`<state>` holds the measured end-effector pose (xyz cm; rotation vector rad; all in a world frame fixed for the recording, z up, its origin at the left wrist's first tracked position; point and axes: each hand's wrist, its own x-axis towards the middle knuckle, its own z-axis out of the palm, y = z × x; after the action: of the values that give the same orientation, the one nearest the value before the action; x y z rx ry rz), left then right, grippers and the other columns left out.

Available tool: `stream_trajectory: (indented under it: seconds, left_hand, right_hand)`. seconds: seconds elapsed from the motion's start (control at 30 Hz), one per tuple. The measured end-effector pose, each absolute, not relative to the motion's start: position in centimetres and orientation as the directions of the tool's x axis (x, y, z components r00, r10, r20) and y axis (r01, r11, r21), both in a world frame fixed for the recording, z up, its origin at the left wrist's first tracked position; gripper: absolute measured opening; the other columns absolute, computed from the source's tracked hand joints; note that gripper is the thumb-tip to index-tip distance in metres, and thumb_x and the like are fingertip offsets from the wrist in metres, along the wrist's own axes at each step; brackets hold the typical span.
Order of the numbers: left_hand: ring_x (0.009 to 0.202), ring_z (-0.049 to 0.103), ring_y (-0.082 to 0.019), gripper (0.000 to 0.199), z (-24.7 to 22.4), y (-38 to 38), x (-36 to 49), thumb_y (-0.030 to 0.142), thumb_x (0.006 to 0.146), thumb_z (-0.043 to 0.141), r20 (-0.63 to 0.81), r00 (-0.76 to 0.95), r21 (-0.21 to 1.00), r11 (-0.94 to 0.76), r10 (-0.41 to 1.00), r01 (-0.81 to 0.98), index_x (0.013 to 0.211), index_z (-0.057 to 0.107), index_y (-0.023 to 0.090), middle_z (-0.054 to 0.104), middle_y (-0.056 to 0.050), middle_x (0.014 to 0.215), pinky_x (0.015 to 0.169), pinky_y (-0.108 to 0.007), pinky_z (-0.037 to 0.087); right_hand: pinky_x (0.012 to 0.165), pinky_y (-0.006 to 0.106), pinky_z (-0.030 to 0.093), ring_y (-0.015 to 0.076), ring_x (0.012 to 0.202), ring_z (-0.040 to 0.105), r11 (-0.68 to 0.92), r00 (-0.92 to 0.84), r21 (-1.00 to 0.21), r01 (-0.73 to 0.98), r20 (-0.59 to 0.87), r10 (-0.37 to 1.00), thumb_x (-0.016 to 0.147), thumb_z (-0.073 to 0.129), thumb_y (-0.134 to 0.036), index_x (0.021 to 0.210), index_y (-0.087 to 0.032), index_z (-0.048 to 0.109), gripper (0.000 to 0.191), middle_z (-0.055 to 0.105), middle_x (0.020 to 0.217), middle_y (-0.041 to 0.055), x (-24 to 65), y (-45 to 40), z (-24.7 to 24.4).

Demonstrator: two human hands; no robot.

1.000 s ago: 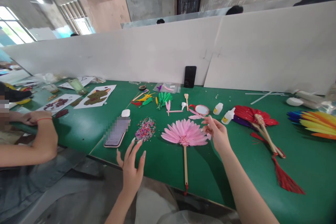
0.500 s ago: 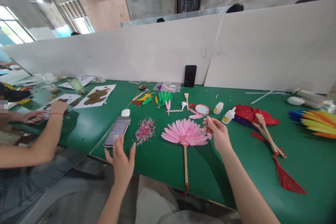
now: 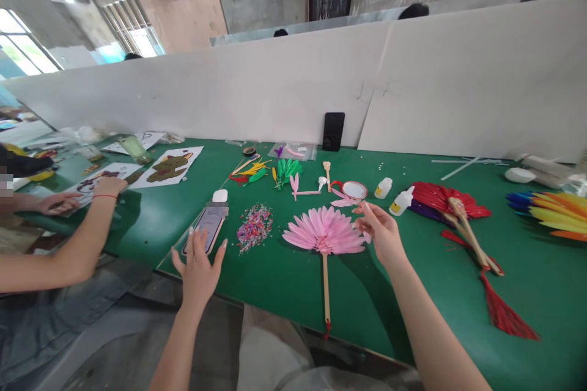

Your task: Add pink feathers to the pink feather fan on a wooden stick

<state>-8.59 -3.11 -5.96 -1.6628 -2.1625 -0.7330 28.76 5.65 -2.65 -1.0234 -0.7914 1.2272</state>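
Observation:
My left hand (image 3: pixel 198 266) is spread over the lower part of a lit phone (image 3: pixel 210 225) lying on the green table. Fingers of my right hand (image 3: pixel 380 229) are pinched together beside the right edge of a pink feather fan (image 3: pixel 324 232); whatever they hold is too small to make out. The fan lies flat, its wooden handle towards me. Between phone and fan is a pile of colourful sequins (image 3: pixel 255 227). Beyond the right hand are a roll of tape (image 3: pixel 354 190) and two small glue bottles (image 3: pixel 401 200), one without its cap.
Red and purple fans (image 3: pixel 452 200) and a multicoloured fan (image 3: pixel 554 214) lie at the right. Green feathers (image 3: pixel 288 173) and a black phone (image 3: pixel 333 132) are at the back. At the left, another person's arm (image 3: pixel 87 238) rests near pictures. A white partition (image 3: pixel 229 91) stands behind.
My left hand has moved left and down onto the lower part of the phone. My right hand stays pinched in nearly the same place. The other person's hand has shifted slightly right.

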Motion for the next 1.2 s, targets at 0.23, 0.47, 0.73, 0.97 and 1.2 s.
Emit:
stream_trajectory:
  seconds: [0.23,0.47,0.73,0.97,1.2]
  left_hand:
    - [0.131,0.035,-0.031,0.065,-6.4,-3.0,-9.0,0.052,0.089,0.030,0.527,-0.254,0.203,0.170,0.811,0.964,0.134,0.036,0.005,0.054,-0.022,0.127,0.110,-0.052,0.000]
    - [0.137,0.023,-0.031,0.066,-5.6,-3.3,-8.4,0.048,0.088,0.038,0.571,-0.380,0.358,0.195,0.728,0.913,0.138,0.028,0.007,0.040,-0.024,0.139,0.110,-0.056,0.004]
    - [0.138,0.017,-0.035,0.070,-5.2,-3.3,-8.0,0.046,0.086,0.043,0.567,-0.469,0.435,0.237,0.678,0.869,0.137,0.028,0.001,0.036,-0.028,0.139,0.110,-0.055,0.009]
    - [0.137,0.018,-0.036,0.067,-4.9,-3.5,-7.9,0.046,0.085,0.044,0.550,-0.468,0.446,0.230,0.692,0.865,0.136,0.031,0.004,0.034,-0.028,0.140,0.109,-0.056,0.014]
    - [0.137,0.021,-0.035,0.067,-4.9,-3.5,-7.8,0.049,0.086,0.042,0.555,-0.457,0.428,0.233,0.695,0.873,0.135,0.033,0.004,0.037,-0.027,0.138,0.109,-0.052,0.017]
  right_hand:
    - [0.041,0.020,0.038,0.0076,0.045,0.050,0.038,0.168,-0.931,-0.364,-0.026,0.985,0.063,0.075,-0.050,0.065,-0.017,0.061,0.036,0.055,0.058,-0.0029,29.0,5.6,-2.6]
    - [0.042,0.023,0.038,0.0093,0.044,0.050,0.027,0.122,-0.933,-0.360,-0.018,0.992,0.065,0.070,-0.059,0.068,-0.017,0.062,0.042,0.055,0.056,-0.0022,29.0,5.6,-2.7]
    - [0.043,0.023,0.037,0.0090,0.044,0.049,0.029,0.104,-0.941,-0.338,-0.007,0.995,0.064,0.073,-0.053,0.064,-0.017,0.059,0.038,0.052,0.053,-0.0039,28.8,5.3,-2.5]
    - [0.042,0.021,0.040,0.0092,0.048,0.054,0.014,0.132,-0.941,-0.338,-0.032,0.991,0.066,0.071,-0.056,0.076,-0.018,0.065,0.040,0.064,0.068,0.0010,28.8,5.4,-2.4]
    - [0.042,0.022,0.040,0.0107,0.047,0.054,-0.017,0.076,-0.937,-0.350,-0.046,0.996,0.062,0.075,-0.052,0.069,-0.017,0.064,0.038,0.058,0.058,-0.0012,28.8,5.4,-2.7]
